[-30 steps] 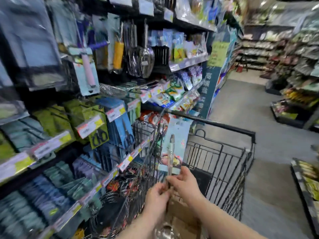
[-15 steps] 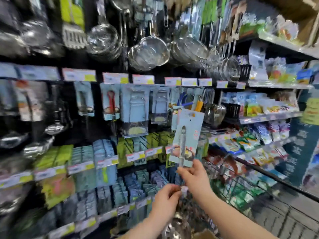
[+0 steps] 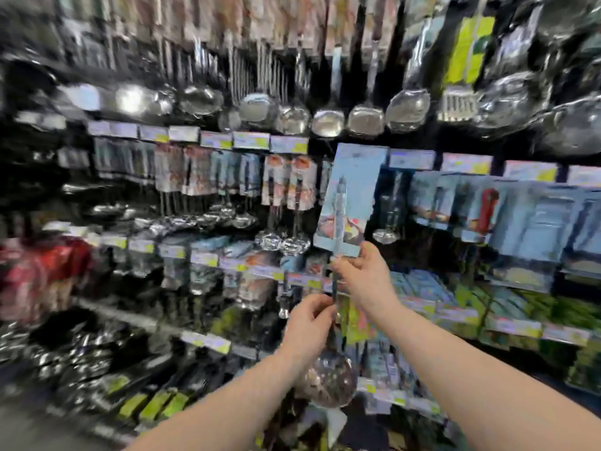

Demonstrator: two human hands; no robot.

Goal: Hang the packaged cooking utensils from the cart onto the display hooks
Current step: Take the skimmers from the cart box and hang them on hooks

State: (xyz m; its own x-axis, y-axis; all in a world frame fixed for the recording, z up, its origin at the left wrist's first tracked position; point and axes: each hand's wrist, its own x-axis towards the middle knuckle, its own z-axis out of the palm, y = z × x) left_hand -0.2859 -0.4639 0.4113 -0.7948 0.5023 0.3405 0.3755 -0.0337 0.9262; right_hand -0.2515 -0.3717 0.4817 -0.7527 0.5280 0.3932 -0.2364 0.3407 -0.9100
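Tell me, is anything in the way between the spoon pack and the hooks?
Nothing visible blocks it. The left hand and right hand hold the spoon pack in open air before the display. Its hooks are too blurred to tell which is free.

Behind the right hand (image 3: pixel 361 275), a dark display rack (image 3: pixel 422 143); above the hand, a row of hanging steel ladles (image 3: pixel 328 122); left of it, carded ladles (image 3: pixel 289 196); price tags (image 3: pixel 250 139) along the rails.

Heavy motion blur, blocky, glinting highlights
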